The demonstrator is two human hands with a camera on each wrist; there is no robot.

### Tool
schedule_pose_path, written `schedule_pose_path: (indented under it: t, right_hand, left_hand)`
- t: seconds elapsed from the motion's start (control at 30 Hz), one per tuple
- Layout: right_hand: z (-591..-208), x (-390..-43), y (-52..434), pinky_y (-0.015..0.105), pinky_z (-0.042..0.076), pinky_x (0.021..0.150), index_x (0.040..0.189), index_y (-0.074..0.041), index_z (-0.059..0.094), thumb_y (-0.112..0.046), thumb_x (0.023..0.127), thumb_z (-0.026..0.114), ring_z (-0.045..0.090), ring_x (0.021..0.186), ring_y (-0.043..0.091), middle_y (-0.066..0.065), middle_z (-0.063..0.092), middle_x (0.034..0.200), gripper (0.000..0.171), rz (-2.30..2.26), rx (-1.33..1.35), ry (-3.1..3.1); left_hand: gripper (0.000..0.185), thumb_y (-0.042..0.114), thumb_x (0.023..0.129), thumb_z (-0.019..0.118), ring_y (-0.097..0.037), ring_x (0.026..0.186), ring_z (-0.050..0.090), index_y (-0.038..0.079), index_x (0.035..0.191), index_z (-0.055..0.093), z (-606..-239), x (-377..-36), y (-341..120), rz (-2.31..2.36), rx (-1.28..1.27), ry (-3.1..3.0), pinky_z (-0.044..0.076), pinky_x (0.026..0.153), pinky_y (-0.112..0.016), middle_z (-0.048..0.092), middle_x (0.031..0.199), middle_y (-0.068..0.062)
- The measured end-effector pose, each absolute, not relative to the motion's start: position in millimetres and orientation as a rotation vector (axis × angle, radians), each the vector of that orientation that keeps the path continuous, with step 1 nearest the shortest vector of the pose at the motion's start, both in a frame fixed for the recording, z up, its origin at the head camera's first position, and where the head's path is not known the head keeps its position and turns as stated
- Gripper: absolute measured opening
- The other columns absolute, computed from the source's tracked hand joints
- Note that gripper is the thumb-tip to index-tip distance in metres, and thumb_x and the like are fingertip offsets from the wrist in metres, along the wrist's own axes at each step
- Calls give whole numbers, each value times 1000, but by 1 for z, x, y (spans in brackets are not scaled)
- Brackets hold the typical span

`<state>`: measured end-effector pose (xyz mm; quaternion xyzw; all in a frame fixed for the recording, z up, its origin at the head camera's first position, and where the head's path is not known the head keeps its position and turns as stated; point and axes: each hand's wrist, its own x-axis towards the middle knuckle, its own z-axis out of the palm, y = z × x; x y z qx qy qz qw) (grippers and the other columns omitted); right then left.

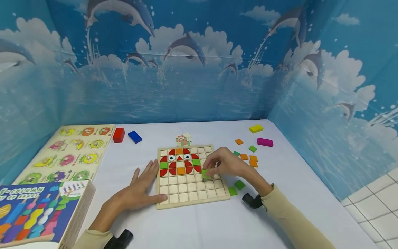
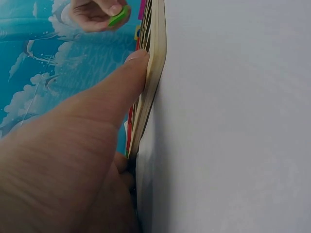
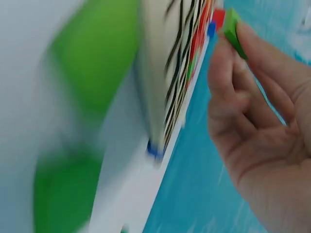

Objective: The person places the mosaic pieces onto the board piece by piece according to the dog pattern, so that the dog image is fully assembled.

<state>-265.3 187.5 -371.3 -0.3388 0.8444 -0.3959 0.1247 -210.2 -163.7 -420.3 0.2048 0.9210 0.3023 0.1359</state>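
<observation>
Green square tile (image 1: 206, 174), seemingly tilted, over wooden grid board (image 1: 192, 193).

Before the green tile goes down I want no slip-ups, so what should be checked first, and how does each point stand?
1. Green tile pinched in the right hand: ok.
2. Left hand rests flat at the grid board's left edge, steadying it: ok.
3. Cells below the tile unfilled: ok.
4. Tile square to its cell: cannot tell, fingers cover it.
5. Pattern card in view behind the board: ok.
6. Spare green tiles within reach: ok.
</observation>
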Motion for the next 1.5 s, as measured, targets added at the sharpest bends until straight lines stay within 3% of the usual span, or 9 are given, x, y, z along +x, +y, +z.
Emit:
schedule_pose_path:
  t: [0.13,0.47,0.63,1.0,1.23,1.4,1.5]
  right_hand:
    - [-373,-256,158,28,63,70,95,-7,86,-5,91,86,73,75,9,-3,81,86,5,-1183,-1039,2493]
    - [-382,-254,108,21,61,70,91,-1,85,1,93,82,74,74,7,4,81,85,4,-1109,-1068,2539]
    - [-382,-251,105,21,59,67,89,-1,85,3,90,84,71,74,8,6,79,86,4,-1082,-1019,2588]
    - [-384,-252,109,22,59,69,97,-4,86,0,86,90,67,77,7,5,77,95,12,-1007,-1042,2617]
    - [-386,-253,109,22,59,69,95,-2,84,2,85,89,68,77,9,7,77,93,11,-1038,-1087,2593]
    - [-387,-252,107,22,58,69,96,-2,84,0,85,90,64,76,6,6,78,93,13,-1020,-1075,2622]
    - [-388,-252,107,21,58,68,96,-2,84,-1,85,91,63,75,4,6,78,91,12,-1002,-1071,2631]
  left_hand:
    - [121,61,89,81,-37,168,-5,5,173,14,-422,-209,-163,872,594,2663,-14,128,-68,6,182,-13]
    - [123,67,88,78,-36,168,-6,5,173,14,-425,-209,-166,899,605,2655,-14,128,-67,5,182,-13]
    - [126,72,87,76,-34,168,-6,6,173,14,-427,-210,-165,906,615,2657,-14,129,-65,5,182,-12]
    - [122,62,88,81,-36,168,-5,5,173,14,-420,-209,-165,876,582,2653,-14,128,-68,5,182,-13]
    - [126,68,86,79,-37,168,-5,4,173,15,-425,-210,-166,891,599,2660,-13,128,-68,6,182,-15]
    - [123,64,88,80,-39,167,-5,3,173,14,-423,-209,-165,907,606,2649,-14,127,-69,6,182,-16]
    - [123,65,88,79,-34,168,-5,6,173,13,-427,-210,-166,890,587,2662,-14,129,-65,5,182,-11]
